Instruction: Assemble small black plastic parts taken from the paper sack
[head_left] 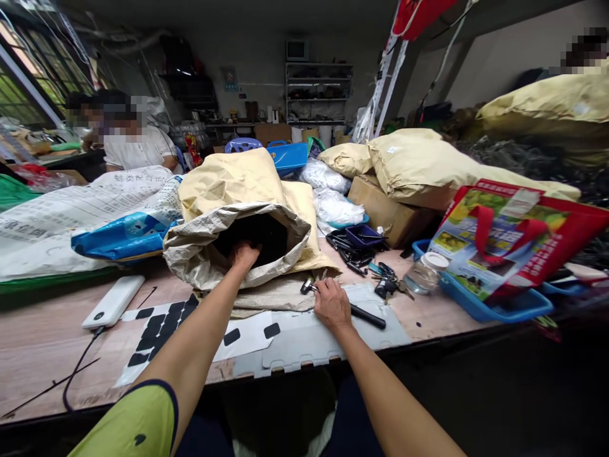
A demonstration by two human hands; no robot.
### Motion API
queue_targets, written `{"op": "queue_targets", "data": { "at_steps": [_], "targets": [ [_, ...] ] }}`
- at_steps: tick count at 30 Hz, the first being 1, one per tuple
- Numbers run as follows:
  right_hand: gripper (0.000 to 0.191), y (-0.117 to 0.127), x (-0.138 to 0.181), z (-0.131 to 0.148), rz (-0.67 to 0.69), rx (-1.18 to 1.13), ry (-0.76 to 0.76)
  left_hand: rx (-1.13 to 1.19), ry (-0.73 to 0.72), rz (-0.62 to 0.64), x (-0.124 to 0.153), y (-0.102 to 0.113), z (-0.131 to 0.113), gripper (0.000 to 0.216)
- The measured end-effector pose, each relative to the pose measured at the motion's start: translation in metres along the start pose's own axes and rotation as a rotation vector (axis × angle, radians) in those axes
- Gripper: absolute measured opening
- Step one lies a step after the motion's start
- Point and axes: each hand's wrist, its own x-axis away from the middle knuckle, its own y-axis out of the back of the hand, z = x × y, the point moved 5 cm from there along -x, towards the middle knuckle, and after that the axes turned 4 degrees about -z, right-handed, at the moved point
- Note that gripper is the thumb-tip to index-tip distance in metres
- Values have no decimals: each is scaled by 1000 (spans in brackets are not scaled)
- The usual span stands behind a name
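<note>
A large cream sack [228, 184] lies on its side on the table, its rolled pale rim facing me. My left hand [245, 255] reaches into the dark mouth of it; most of the fingers are lost against the black contents, so I cannot tell what they hold. To the right of the sack mouth, my right hand [332, 303] is closed around a small hammer with a black handle [370, 317]. The shiny metal head pokes out left of the fingers. Beneath that hand lies a grey plastic sheet [328, 343]. White paper with black rounded stickers [164, 327] is spread under my left forearm.
At left lie a white power bank [115, 302] with a cable and printed white sacks [85, 209]. Rightward are black parts [349, 254], keys [387, 282], a clear jar [425, 273] and a blue tray [495, 310] bearing a shopping bag [504, 241]. People sit beyond.
</note>
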Motion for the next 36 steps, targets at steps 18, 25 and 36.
{"op": "queue_targets", "data": {
  "at_steps": [18, 25, 36],
  "targets": [
    [21, -3, 1, -1, -14, -11, 4, 311, -487, 133, 207, -16, 56, 16],
    [25, 10, -3, 2, -44, -109, 41, 318, -513, 163, 201, -15, 56, 17],
    [31, 39, 54, 70, -100, -551, 170, 337, -507, 169, 200, -18, 57, 22]
  ]
}}
